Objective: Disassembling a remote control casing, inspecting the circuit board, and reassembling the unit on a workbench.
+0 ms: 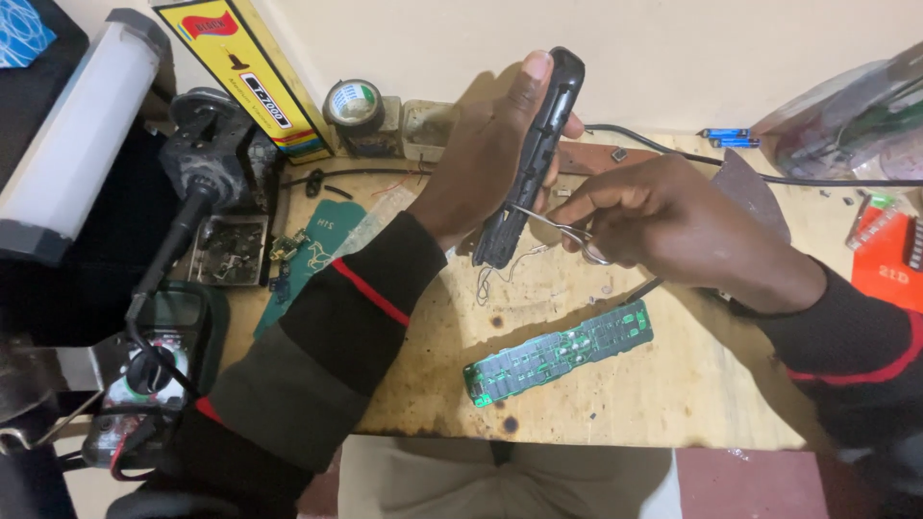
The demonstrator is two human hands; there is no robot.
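Observation:
My left hand (490, 154) grips a long black plastic remote-control shell (535, 154), held upright and tilted above the wooden bench. Thin wires hang from the shell's lower end. My right hand (663, 216) pinches a pair of metal tweezers (553, 224) whose tips reach into the lower part of the shell. A long green circuit board (558, 353) lies flat on the bench just below both hands, apart from them.
The wooden bench (673, 384) is scorched in spots. A multimeter (154, 375) and a dark stand sit at left, beside a yellow box (245, 72) and a tape roll (354, 104). A black cable (673, 154), two blue batteries (729, 137) and red packaging (885, 255) lie right.

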